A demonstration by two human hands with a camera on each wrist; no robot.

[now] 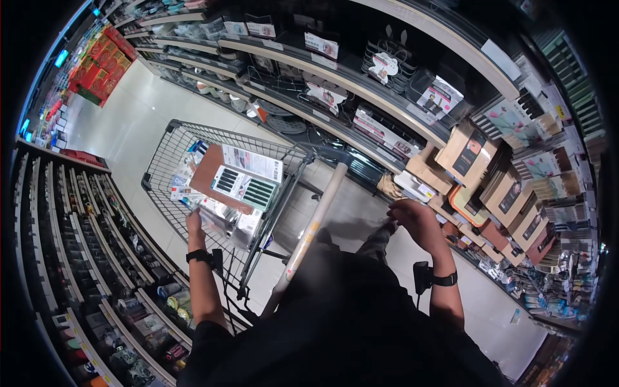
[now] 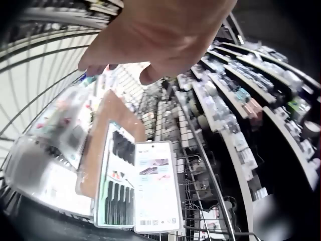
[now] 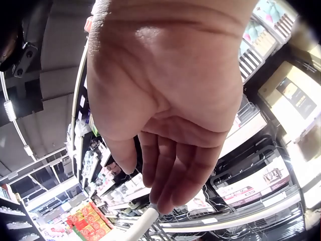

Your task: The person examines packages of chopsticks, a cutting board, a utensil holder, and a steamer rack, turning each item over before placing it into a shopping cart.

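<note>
Left hand (image 1: 195, 224), thumb and fingers apart, is hovering over the shopping cart (image 1: 147, 178); right hand (image 1: 418, 222), fingers together, is hanging near its handlebar (image 1: 317, 213).

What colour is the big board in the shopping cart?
The board is brown, best seen in the head view.

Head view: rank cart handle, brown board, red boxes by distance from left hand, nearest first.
1. Brown board, just ahead of the left hand.
2. Cart handle, to the hand's right.
3. Red boxes, far off, upper left.
</note>
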